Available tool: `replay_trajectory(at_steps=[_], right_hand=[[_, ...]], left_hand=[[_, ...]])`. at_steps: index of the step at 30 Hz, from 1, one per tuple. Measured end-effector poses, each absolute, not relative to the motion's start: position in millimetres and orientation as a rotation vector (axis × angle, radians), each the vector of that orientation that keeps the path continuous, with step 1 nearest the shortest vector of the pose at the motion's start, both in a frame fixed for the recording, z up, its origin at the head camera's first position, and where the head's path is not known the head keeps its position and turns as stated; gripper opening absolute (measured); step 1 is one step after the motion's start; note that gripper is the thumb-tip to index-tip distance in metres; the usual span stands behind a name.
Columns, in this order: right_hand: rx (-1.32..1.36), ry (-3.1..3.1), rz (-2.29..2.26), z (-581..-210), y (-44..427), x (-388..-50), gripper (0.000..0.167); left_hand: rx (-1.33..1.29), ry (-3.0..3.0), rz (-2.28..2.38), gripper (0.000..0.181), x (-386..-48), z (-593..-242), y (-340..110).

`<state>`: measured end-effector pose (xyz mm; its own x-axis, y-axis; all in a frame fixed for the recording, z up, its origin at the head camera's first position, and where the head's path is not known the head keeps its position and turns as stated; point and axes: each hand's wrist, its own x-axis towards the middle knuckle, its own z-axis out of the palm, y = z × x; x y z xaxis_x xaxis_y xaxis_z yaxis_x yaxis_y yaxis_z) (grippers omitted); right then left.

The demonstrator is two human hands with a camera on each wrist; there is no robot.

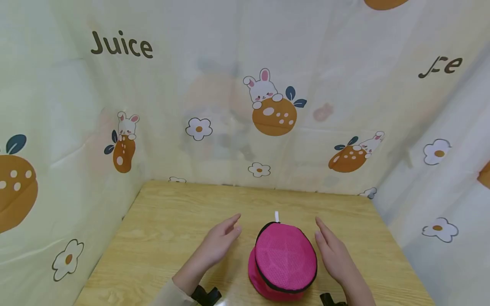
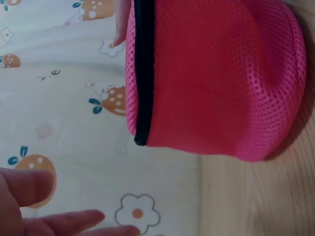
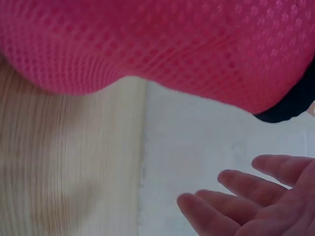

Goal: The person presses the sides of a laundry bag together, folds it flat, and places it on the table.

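A pink mesh laundry bag (image 1: 286, 257) with black trim round its top stands on the wooden table, a small white tag at its far edge. To its left, my left hand (image 1: 219, 240) is held apart from it, fingers extended. On the other side my right hand (image 1: 334, 255) is also clear of the bag, its fingers fairly straight. The left wrist view has the bag's side (image 2: 206, 78) upright off the table, with left fingers (image 2: 74, 222) below it in the picture. In the right wrist view the mesh (image 3: 147, 44) is close, and the right fingers (image 3: 231, 196) touch nothing.
The wooden tabletop (image 1: 172, 212) runs back to a pale curtain (image 1: 214, 170) printed with rabbits, oranges and flowers. Curtain panels also border the table's left and right sides. Black wrist straps (image 1: 206, 295) show at the bottom.
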<state>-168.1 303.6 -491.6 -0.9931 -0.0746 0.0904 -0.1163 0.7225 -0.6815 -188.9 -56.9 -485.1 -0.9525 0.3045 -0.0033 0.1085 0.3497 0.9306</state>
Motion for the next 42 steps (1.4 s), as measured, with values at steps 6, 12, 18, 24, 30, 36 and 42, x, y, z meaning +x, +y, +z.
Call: replay_trajectory(at_steps=[6,12,18,24,30,36,42], right_hand=[[0.121,-2.810,1.351,-490.5,297.0,-173.9,0.064],[0.056,-2.759,1.531,-488.3,290.4,-181.0,0.057],[-0.059,-2.830,1.573,-484.5,287.9,-189.0,0.055],[-0.100,-2.900,1.545,-483.5,284.3,-195.5,0.050],[-0.101,-2.852,1.650,-489.1,278.7,-201.2,0.042],[-0.121,-2.832,1.734,-496.7,276.0,-203.6,0.036],[-0.149,-2.827,1.749,-495.8,274.6,-207.0,0.031]], left_hand=[[0.389,2.288,1.703,0.059,-198.6,-487.1,-43.2],[0.303,2.175,1.760,0.046,-206.7,-486.0,-28.6],[0.237,2.131,1.757,0.040,-216.8,-484.7,-14.6],[0.150,2.152,1.681,0.030,-222.6,-484.8,-2.7],[0.112,2.115,1.671,0.025,-223.2,-484.5,3.9],[0.095,2.079,1.673,0.021,-225.5,-488.8,13.4],[0.108,2.062,1.681,0.020,-229.0,-492.4,19.3]])
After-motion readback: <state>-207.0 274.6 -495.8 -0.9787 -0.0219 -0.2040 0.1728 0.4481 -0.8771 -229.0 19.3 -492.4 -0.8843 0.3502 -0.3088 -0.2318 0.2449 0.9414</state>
